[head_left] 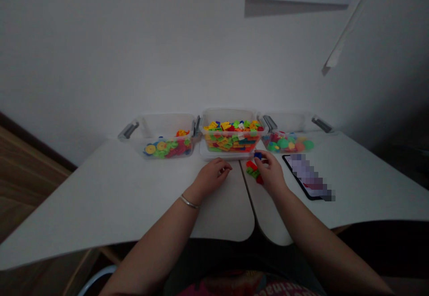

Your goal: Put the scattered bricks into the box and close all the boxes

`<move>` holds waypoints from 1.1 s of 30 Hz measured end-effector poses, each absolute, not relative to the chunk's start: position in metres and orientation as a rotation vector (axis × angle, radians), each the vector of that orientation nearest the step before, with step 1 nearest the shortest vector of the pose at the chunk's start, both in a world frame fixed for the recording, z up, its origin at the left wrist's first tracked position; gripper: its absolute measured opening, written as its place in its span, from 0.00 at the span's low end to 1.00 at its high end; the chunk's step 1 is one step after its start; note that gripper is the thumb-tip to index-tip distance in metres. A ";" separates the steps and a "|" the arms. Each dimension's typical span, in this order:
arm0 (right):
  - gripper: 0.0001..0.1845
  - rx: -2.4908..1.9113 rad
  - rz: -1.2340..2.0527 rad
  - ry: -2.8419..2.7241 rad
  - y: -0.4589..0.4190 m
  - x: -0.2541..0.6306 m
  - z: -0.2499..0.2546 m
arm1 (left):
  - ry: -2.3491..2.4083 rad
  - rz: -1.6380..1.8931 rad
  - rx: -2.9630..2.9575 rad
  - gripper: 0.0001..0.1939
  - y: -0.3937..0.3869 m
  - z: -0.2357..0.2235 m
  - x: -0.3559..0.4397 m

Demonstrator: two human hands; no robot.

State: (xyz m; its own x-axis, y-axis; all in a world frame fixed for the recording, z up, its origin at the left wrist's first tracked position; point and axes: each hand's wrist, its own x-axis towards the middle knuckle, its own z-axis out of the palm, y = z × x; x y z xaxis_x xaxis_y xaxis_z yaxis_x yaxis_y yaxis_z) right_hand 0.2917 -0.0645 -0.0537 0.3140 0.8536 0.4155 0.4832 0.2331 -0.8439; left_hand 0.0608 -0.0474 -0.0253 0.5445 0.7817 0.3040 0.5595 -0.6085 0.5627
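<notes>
My right hand (272, 171) pinches a small blue toy block (258, 155) between thumb and fingers, just in front of the middle tub. Below it, a few red and green toy blocks (254, 172) lie on the table, close beside the palm; whether they are joined together I cannot tell. My left hand (212, 175), with a bracelet at the wrist, rests near the table surface. Its fingers are loosely curved and apart, and nothing shows in them. The middle clear tub (231, 133), heaped with multicoloured blocks, stands beyond both hands.
Another clear tub (167, 128) with colourful round pieces stands at the left. A third tub (291, 126) holding coloured pieces is at the right. A phone (306, 177) lies right of my right hand. A seam (247, 189) splits the white tabletop (150, 198).
</notes>
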 end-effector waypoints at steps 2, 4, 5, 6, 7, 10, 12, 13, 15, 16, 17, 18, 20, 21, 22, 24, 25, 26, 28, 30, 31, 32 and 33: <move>0.18 -1.348 0.379 -1.312 -0.065 0.291 -0.046 | 1.096 0.756 2.381 0.09 -0.048 -0.024 0.061; 0.18 -1.267 0.328 -1.321 -0.064 0.291 -0.034 | 1.106 0.751 2.376 0.08 -0.049 -0.022 0.061; 0.17 -1.223 0.291 -1.330 -0.063 0.291 -0.027 | 1.110 0.746 2.374 0.08 -0.049 -0.022 0.061; 0.17 -1.180 0.246 -1.339 -0.061 0.292 -0.019 | 1.113 0.744 2.370 0.08 -0.049 -0.022 0.060; 0.16 -1.151 0.195 -1.363 -0.059 0.293 -0.009 | 1.111 0.744 2.367 0.08 -0.048 -0.022 0.060; 0.13 -1.114 -0.042 -1.432 -0.049 0.295 0.018 | 1.089 0.759 2.367 0.09 -0.047 -0.026 0.058; 0.13 -1.123 -0.117 -1.459 -0.039 0.297 0.032 | 1.072 0.773 2.372 0.09 -0.046 -0.029 0.057; 0.13 -1.134 -0.130 -1.484 -0.034 0.297 0.036 | 1.066 0.773 2.375 0.09 -0.045 -0.030 0.057; 0.14 -1.167 -0.135 -1.547 -0.022 0.295 0.040 | 1.066 0.769 2.378 0.09 -0.045 -0.031 0.057; 0.15 -1.181 -0.138 -1.580 -0.017 0.293 0.041 | 1.071 0.762 2.378 0.09 -0.045 -0.031 0.057; 0.15 -1.198 -0.145 -1.609 -0.012 0.291 0.040 | 1.076 0.756 2.377 0.09 -0.045 -0.031 0.057; 0.16 -1.215 -0.156 -1.633 -0.009 0.287 0.039 | 1.083 0.750 2.376 0.09 -0.045 -0.030 0.057; 0.15 -1.263 -0.175 -1.672 -0.005 0.279 0.037 | 1.090 0.747 2.374 0.09 -0.046 -0.029 0.057; 0.15 -1.293 -0.181 -1.701 -0.004 0.275 0.036 | 1.087 0.748 2.374 0.09 -0.046 -0.028 0.058; 0.15 -1.326 -0.188 -1.735 -0.005 0.271 0.034 | 1.083 0.751 2.375 0.09 -0.046 -0.027 0.058; 0.15 -1.390 -0.229 -1.811 -0.007 0.265 0.032 | 1.077 0.752 2.378 0.09 -0.047 -0.026 0.058; 0.16 -1.416 -0.265 -1.846 -0.009 0.264 0.031 | 1.078 0.750 2.381 0.09 -0.047 -0.026 0.059; 0.17 -1.436 -0.308 -1.876 -0.010 0.263 0.029 | 1.081 0.749 2.383 0.09 -0.047 -0.026 0.059; 0.19 -1.456 -0.383 -1.917 -0.011 0.263 0.027 | 1.081 0.750 2.387 0.09 -0.046 -0.027 0.059; 0.22 -1.453 -0.410 -1.952 -0.012 0.265 0.025 | 1.066 0.750 2.389 0.09 -0.046 -0.027 0.059; 0.23 -1.449 -0.407 -1.962 -0.012 0.266 0.025 | 1.060 0.750 2.389 0.09 -0.046 -0.028 0.059; 0.23 -1.444 -0.398 -1.966 -0.012 0.268 0.024 | 1.058 0.746 2.390 0.09 -0.046 -0.028 0.059; 0.23 -1.438 -0.386 -1.969 -0.011 0.269 0.024 | 1.059 0.741 2.392 0.09 -0.045 -0.028 0.059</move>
State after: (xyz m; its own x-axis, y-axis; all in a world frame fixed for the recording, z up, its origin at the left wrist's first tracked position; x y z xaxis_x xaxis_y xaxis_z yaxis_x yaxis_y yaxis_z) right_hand 0.2687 -0.0113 0.0240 -0.1774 0.7305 0.6594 0.9253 0.3521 -0.1411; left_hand 0.0590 -0.0454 -0.0285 0.5681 0.7669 0.2984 0.5431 -0.6219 0.5642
